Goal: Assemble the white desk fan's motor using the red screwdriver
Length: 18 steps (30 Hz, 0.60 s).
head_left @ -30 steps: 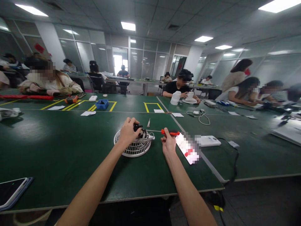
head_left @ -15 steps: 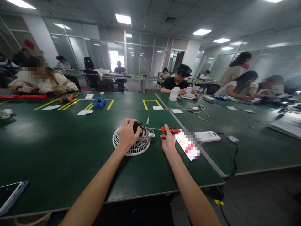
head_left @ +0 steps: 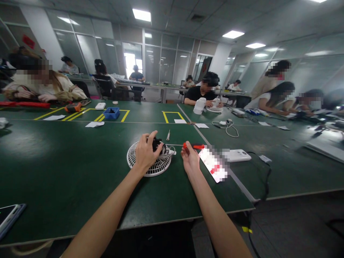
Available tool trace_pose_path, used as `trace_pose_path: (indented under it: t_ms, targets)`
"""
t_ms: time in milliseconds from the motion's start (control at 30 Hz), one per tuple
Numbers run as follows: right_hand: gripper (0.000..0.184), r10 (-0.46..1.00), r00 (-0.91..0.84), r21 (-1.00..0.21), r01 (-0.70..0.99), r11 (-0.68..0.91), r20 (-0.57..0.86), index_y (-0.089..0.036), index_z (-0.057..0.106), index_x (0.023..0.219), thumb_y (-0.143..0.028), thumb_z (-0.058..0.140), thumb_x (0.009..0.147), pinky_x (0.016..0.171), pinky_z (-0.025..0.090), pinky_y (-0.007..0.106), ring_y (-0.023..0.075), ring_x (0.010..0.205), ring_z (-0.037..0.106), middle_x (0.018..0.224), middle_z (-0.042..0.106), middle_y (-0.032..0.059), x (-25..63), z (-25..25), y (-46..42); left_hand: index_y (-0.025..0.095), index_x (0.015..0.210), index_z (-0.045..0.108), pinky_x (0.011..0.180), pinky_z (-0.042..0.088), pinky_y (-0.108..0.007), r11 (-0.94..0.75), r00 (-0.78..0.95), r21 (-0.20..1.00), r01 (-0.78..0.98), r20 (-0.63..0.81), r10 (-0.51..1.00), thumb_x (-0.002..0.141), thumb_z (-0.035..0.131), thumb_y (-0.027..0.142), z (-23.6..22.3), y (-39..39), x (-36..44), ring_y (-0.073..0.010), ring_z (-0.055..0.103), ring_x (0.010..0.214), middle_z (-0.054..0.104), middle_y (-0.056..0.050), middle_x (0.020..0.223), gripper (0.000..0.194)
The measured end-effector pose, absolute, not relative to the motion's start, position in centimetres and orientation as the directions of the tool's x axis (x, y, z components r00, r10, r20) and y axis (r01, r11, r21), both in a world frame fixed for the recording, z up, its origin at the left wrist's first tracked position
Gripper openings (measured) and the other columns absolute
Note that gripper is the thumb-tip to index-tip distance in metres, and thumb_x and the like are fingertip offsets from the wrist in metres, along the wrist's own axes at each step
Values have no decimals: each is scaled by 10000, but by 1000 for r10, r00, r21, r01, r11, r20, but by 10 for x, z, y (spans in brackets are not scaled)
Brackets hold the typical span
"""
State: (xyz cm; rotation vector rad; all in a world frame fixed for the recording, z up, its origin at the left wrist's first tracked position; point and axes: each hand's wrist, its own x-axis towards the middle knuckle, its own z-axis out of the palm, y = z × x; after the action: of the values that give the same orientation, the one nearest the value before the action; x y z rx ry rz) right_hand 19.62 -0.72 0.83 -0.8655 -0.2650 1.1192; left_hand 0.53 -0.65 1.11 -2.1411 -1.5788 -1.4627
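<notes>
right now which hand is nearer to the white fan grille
Left. The left hand is over the white fan grille, gripping the black part there; the right hand is off its right side, holding the red screwdriver.

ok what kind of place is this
Probably an electronics assembly or repair training room: several people work at long tables, the green worktop has yellow tape outlines, and the right hand holds a screwdriver beside a partly open fan.
</notes>
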Motion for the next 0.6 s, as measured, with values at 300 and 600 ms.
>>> trace_pose_path:
  t_ms: [300, 600]
  targets:
    - [246, 902, 395, -663, -724, 189, -174, -210, 631, 763, -79, 822, 682, 689, 623, 209, 132, 745, 736, 773, 750, -8, 200, 6, -4, 329, 1509, 429, 1079, 467, -571, -511, 21, 507, 694, 696, 718, 911, 638, 452, 8, 0, -1, -345, 516, 1300, 516, -137, 1422, 645]
    - [192, 906, 373, -663, -732, 156, -199, -217, 628, 819, -172, 799, 743, 736, 638, 251, 143, 763, 742, 782, 754, 2, 197, 9, -7, 223, 1261, 596, 1043, 521, -468, -522, 5, 553, 650, 684, 730, 872, 679, 398, 11, -3, -2, -285, 635, 1170, 651, -109, 1262, 434]
